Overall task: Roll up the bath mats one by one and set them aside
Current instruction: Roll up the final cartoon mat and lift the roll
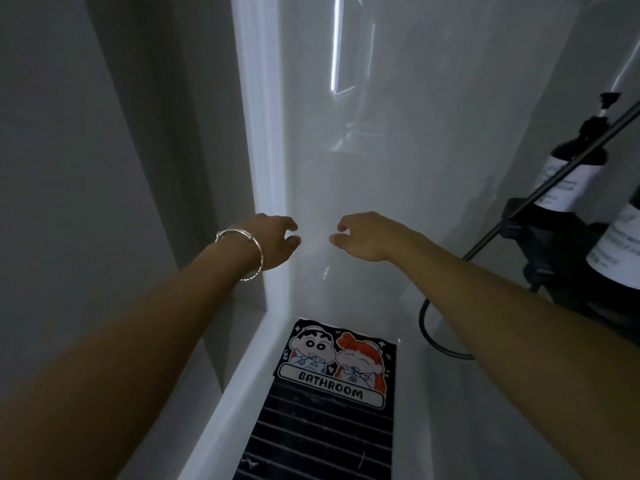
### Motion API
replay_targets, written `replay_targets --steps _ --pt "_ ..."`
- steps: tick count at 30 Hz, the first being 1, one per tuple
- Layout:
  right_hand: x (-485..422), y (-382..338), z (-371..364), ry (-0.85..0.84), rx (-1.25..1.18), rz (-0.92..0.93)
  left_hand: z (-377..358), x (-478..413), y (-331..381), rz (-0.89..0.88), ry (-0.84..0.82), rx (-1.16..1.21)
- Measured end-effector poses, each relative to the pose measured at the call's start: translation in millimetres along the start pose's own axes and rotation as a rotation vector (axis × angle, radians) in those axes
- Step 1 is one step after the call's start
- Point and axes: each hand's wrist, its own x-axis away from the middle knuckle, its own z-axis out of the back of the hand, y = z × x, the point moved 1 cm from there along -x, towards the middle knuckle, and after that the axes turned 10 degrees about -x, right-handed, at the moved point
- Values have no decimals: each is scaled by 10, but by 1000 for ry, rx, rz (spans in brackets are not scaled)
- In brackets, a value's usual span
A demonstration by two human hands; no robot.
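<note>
A black bath mat [322,427] with two cartoon figures, the word BATHROOM and pale stripes lies flat on the white shower floor at the bottom centre. Both my arms stretch forward above it. My left hand [273,240], with a silver bangle on the wrist, hangs in the air with loosely curled fingers and holds nothing. My right hand [367,235] faces it a short gap away, fingers also loosely curled and empty. Both hands are well above and beyond the mat's far edge, not touching it.
A white raised sill [221,403] runs along the mat's left side below a glossy wall corner [263,150]. At the right, dark pump bottles [568,168] stand on a black holder, with a metal rod and a black hose [436,337] looping down to the floor.
</note>
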Motion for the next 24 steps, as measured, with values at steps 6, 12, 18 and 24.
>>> replay_targets --steps 6,12,18,24 --pt "-366 364 -233 -77 -40 39 -217 -283 226 26 -84 -46" --pt "-843 546 -471 -137 -59 90 -546 -561 258 96 -139 -61" --pt "-1393 642 -825 -223 -70 91 -981 -1113 -243 145 -210 -53" --pt "-2124 1014 -934 -264 -65 -72 -1549 -1961 -364 43 -311 -10"
